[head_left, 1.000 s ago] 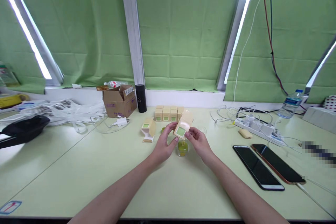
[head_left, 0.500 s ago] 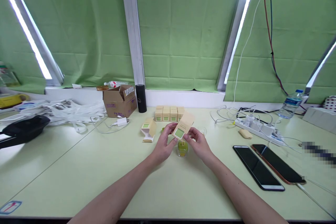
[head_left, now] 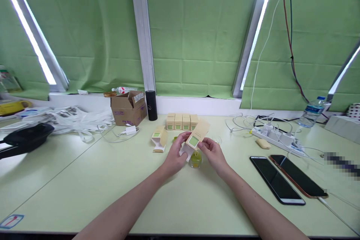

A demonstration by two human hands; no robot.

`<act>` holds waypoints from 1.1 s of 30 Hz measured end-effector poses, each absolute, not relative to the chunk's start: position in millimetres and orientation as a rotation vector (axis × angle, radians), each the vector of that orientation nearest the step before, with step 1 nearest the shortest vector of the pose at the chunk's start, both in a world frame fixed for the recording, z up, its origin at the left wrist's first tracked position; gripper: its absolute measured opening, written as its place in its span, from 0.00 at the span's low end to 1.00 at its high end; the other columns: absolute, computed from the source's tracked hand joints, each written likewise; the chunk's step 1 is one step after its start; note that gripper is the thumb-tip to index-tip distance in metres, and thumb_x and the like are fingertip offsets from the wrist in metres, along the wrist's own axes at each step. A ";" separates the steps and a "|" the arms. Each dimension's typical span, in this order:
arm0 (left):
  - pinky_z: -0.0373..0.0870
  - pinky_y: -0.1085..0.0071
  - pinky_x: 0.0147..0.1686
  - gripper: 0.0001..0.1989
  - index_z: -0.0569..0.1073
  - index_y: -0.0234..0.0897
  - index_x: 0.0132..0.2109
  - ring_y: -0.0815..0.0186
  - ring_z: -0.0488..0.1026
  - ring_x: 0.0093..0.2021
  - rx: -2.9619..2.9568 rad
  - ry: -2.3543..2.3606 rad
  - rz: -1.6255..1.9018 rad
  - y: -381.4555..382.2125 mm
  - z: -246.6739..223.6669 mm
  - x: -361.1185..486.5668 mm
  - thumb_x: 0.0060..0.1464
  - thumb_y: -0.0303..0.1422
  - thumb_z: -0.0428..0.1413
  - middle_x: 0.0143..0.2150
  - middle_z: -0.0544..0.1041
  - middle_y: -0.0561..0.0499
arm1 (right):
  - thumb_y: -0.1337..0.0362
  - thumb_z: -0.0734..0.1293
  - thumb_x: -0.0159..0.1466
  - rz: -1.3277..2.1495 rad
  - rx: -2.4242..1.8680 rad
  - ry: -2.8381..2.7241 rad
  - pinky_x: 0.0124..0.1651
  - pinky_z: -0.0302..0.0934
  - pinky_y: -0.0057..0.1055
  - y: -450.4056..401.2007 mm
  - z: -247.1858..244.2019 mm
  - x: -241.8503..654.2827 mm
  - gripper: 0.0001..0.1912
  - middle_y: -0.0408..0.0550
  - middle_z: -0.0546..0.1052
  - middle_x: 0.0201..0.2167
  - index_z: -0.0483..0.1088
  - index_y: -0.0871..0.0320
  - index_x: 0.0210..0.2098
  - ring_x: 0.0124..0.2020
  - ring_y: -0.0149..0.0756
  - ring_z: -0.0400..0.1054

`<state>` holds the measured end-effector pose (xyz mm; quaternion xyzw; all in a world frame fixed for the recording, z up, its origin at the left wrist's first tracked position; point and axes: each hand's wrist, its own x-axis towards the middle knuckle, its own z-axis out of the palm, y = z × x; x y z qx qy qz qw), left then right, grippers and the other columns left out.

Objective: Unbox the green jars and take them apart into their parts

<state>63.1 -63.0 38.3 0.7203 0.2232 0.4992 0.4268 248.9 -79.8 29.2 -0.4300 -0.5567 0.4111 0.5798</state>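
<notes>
Between both hands, tilted above the table, is a small tan cardboard box (head_left: 197,133) with a green square on its face. A white inner flap (head_left: 186,151) now sticks out at its lower left end. My left hand (head_left: 176,154) grips the box's left side, its thumb at the flap. My right hand (head_left: 214,153) pinches the lower right edge. Just below the box stands a small glass jar (head_left: 196,159) with a green-yellow top, partly covered by the box. Another green item behind my left fingers is mostly hidden.
An opened tan box (head_left: 159,138) lies to the left, and several like boxes (head_left: 178,122) stand in a row behind. Two phones (head_left: 277,180) and a power strip (head_left: 277,138) with cables lie at right. A brown carton (head_left: 128,110) and black cylinder (head_left: 151,105) are at the back.
The white flap at the box's lower end has come open under my left thumb. The box has shifted slightly to the right; both hands stay close to where they were.
</notes>
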 end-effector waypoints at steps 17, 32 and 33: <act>0.66 0.51 0.60 0.20 0.71 0.42 0.61 0.50 0.71 0.59 2.102 0.952 1.361 -65.1 32.4 62.6 0.65 0.40 0.58 0.59 0.76 0.43 | 0.35 0.76 0.53 0.985 -0.988 -1.211 0.53 0.70 0.44 -80.0 30.4 249.5 0.31 0.54 0.84 0.40 0.76 0.54 0.40 0.47 0.50 0.78; 0.67 0.53 0.56 0.24 0.72 0.46 0.60 0.50 0.69 0.57 2.160 1.006 1.342 -63.7 26.3 63.4 0.57 0.32 0.62 0.58 0.77 0.46 | 0.29 0.73 0.50 1.053 -0.932 -1.273 0.57 0.68 0.49 -86.7 40.4 247.5 0.38 0.56 0.84 0.46 0.81 0.54 0.44 0.52 0.56 0.76; 0.67 0.52 0.56 0.26 0.71 0.46 0.61 0.49 0.68 0.57 2.147 1.001 1.328 -64.2 26.3 63.2 0.55 0.31 0.64 0.58 0.77 0.46 | 0.28 0.73 0.50 1.045 -0.948 -1.270 0.56 0.69 0.50 -86.3 39.8 248.2 0.39 0.56 0.85 0.44 0.81 0.54 0.43 0.52 0.57 0.76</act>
